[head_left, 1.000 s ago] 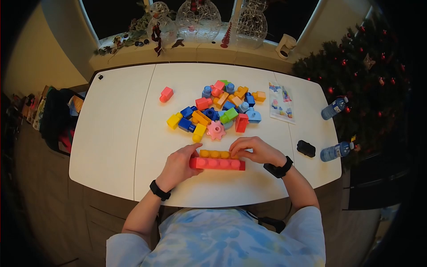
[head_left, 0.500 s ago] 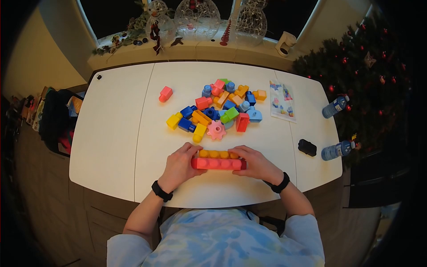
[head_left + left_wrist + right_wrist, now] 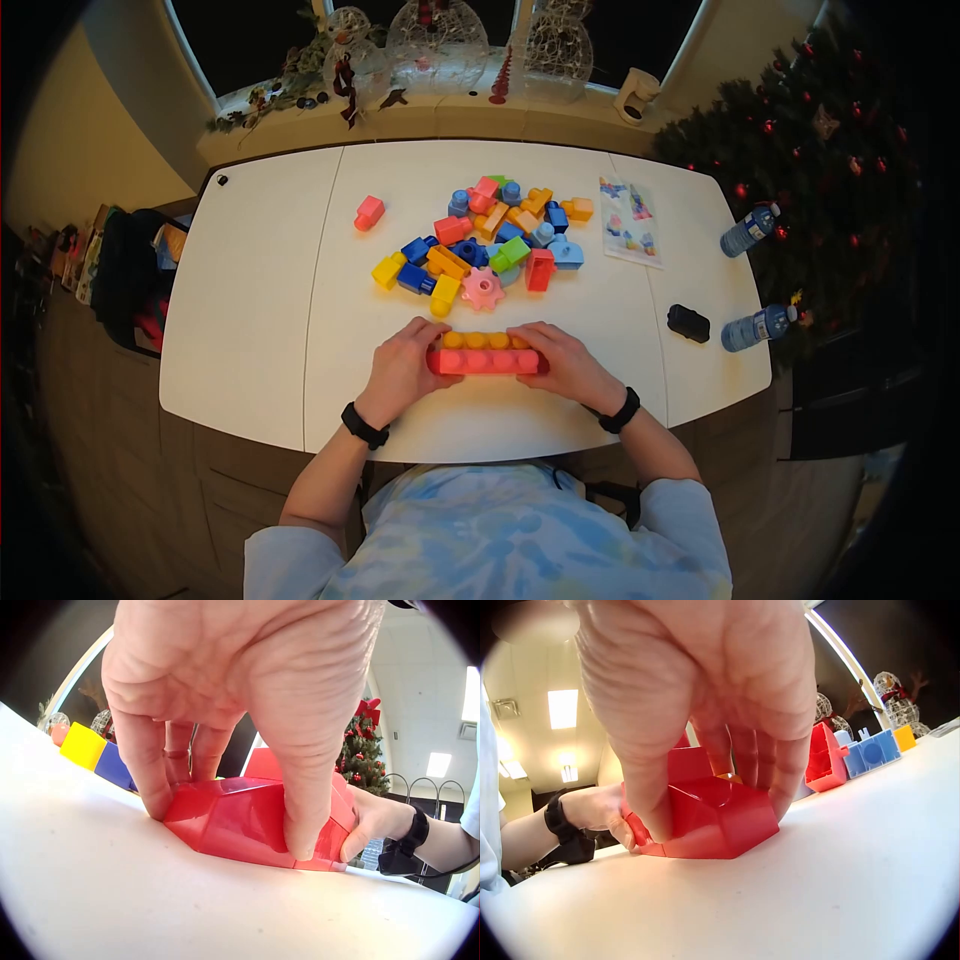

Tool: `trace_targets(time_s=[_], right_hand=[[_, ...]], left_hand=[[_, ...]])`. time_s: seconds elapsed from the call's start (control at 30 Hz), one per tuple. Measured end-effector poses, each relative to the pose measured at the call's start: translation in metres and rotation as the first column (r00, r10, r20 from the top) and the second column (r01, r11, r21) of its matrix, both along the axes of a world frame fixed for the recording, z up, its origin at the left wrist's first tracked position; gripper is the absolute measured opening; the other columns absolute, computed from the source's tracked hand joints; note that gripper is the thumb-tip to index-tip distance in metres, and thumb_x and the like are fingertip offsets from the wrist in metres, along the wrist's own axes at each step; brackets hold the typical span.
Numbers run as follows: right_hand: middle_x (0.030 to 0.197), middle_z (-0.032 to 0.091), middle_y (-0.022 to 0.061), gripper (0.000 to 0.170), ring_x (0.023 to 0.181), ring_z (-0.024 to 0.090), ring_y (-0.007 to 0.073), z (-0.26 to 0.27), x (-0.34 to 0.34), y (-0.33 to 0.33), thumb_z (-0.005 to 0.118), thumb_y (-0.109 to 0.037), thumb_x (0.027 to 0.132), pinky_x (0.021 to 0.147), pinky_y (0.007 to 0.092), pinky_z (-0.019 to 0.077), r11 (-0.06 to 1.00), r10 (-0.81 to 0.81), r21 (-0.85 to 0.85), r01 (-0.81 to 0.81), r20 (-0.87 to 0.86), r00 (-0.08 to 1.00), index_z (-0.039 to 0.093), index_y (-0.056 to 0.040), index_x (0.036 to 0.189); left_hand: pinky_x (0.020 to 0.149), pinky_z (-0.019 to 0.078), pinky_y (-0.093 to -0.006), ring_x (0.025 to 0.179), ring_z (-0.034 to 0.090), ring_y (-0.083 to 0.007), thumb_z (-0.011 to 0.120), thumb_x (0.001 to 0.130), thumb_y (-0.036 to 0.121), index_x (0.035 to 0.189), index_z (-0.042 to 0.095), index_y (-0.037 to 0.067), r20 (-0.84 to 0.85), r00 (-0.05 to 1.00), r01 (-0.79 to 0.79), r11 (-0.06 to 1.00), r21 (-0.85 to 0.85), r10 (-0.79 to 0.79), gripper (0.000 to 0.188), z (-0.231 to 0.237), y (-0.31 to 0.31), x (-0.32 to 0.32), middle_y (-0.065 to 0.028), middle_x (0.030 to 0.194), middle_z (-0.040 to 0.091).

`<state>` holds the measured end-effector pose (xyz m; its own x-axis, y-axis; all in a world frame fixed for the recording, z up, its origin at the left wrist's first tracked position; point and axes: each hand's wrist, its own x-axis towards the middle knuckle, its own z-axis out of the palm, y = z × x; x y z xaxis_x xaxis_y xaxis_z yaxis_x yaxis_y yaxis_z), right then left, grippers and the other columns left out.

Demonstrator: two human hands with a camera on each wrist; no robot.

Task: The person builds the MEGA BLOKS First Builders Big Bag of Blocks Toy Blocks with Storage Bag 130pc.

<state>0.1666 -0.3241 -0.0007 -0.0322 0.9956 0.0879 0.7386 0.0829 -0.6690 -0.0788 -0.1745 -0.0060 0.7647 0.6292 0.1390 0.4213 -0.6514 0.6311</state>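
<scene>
Frame centre, just below middle: my left hand [image 3: 399, 372] and right hand [image 3: 568, 368] grip the red build [image 3: 487, 362] at both ends. Probably aligning; next needs even pressure.

The left hand [image 3: 402, 368] and right hand [image 3: 566, 368] face each other, fingers bent, both forearms angled inward.

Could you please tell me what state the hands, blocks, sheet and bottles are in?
Left hand, gripping the red row's left end
Right hand, gripping its right end
Red row, held on the table
Orange row, alongside, on the far side
Loose blocks, heaped beyond
Printed sheet, lying flat
Two bottles, apparently upright
</scene>
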Motion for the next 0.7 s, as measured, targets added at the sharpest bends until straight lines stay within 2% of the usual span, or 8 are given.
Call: trace_targets(time_s=[0.07,0.13,0.27,0.33,0.4,0.53,0.6,0.7], right_hand=[[0.130,0.061,0.0152,0.068,0.119,0.061,0.0356,0.003,0.000,0.000,0.080,-0.009,0.076,0.102,0.0421,0.0520,1.000,0.004,0.012,-0.004,0.002,1.000,0.056,-0.0046,0.139],[0.133,0.061,0.0152,0.071,0.120,0.061,0.0360,0.008,-0.001,0.000,0.083,-0.013,0.077,0.102,0.0424,0.0514,1.000,0.008,-0.022,-0.008,0.037,0.999,0.056,-0.0066,0.141],[0.135,0.061,0.0151,0.069,0.122,0.060,0.0363,0.058,0.022,0.012,0.085,-0.016,0.079,0.102,0.0424,0.0513,0.991,0.019,-0.131,-0.023,-0.030,0.999,0.057,-0.0090,0.142],[0.136,0.062,0.0151,0.066,0.124,0.060,0.0366,0.082,0.040,0.034,0.084,-0.020,0.082,0.102,0.0420,0.0518,0.996,-0.085,-0.003,0.085,0.096,0.992,0.057,-0.0108,0.142],[0.130,0.065,0.0142,0.056,0.120,0.061,0.0361,0.098,0.049,0.064,0.079,-0.013,0.084,0.099,0.0433,0.0530,0.979,-0.143,0.177,0.099,0.256,0.956,0.060,-0.0087,0.137],[0.130,0.066,0.0139,0.052,0.120,0.062,0.0363,0.093,0.066,0.154,0.076,-0.003,0.082,0.100,0.0428,0.0529,0.988,-0.082,0.154,0.028,0.353,0.932,0.065,-0.0084,0.132],[0.125,0.068,0.0105,0.046,0.117,0.063,0.0326,0.070,0.075,0.194,0.068,0.002,0.082,0.099,0.0416,0.0538,0.985,-0.023,0.152,-0.083,0.592,0.806,0.068,-0.0099,0.126],[0.118,0.070,0.0065,0.037,0.110,0.065,0.0305,0.038,0.085,0.233,0.064,0.001,0.085,0.093,0.0415,0.0563,0.974,0.030,0.156,-0.163,0.628,0.777,0.071,-0.0109,0.119]], left_hand=[[0.081,0.0592,-0.0375,0.090,0.072,-0.0274,0.095,0.063,0.025,0.121,0.069,0.007,0.008,1.000,-0.003,1.000,-0.008,0.004,0.067,0.000,0.000,0.000,-0.0084,0.106,0.068],[0.081,0.0590,-0.0376,0.090,0.072,-0.0271,0.095,0.062,0.025,0.121,0.069,0.007,0.007,1.000,0.001,1.000,-0.005,-0.001,0.067,0.001,0.001,0.000,-0.0082,0.106,0.068],[0.081,0.0586,-0.0375,0.090,0.072,-0.0266,0.095,0.063,0.025,0.121,0.069,0.007,-0.010,1.000,-0.011,1.000,-0.015,0.011,0.067,0.000,0.001,-0.001,-0.0079,0.105,0.068],[0.082,0.0582,-0.0372,0.091,0.071,-0.0260,0.094,0.063,0.025,0.124,0.068,0.008,-0.017,1.000,0.005,1.000,-0.015,-0.005,0.068,0.000,0.001,-0.002,-0.0074,0.105,0.068],[0.083,0.0581,-0.0372,0.093,0.071,-0.0258,0.094,0.064,0.026,0.125,0.067,0.008,-0.010,1.000,0.007,1.000,-0.015,-0.007,0.070,0.001,0.001,-0.002,-0.0072,0.106,0.068],[0.085,0.0576,-0.0376,0.098,0.071,-0.0254,0.093,0.065,0.028,0.130,0.066,0.009,-0.030,0.999,0.029,0.999,0.024,-0.028,0.073,-0.002,0.001,-0.004,-0.0059,0.113,0.066],[0.085,0.0576,-0.0385,0.100,0.069,-0.0261,0.093,0.064,0.028,0.129,0.066,0.010,-0.032,0.999,0.031,0.999,0.022,-0.030,0.072,-0.008,0.004,-0.005,-0.0052,0.113,0.065],[0.085,0.0575,-0.0392,0.103,0.068,-0.0265,0.093,0.063,0.028,0.127,0.067,0.012,-0.019,0.999,0.037,0.999,0.015,-0.036,0.071,-0.010,0.003,-0.006,-0.0043,0.113,0.064]])
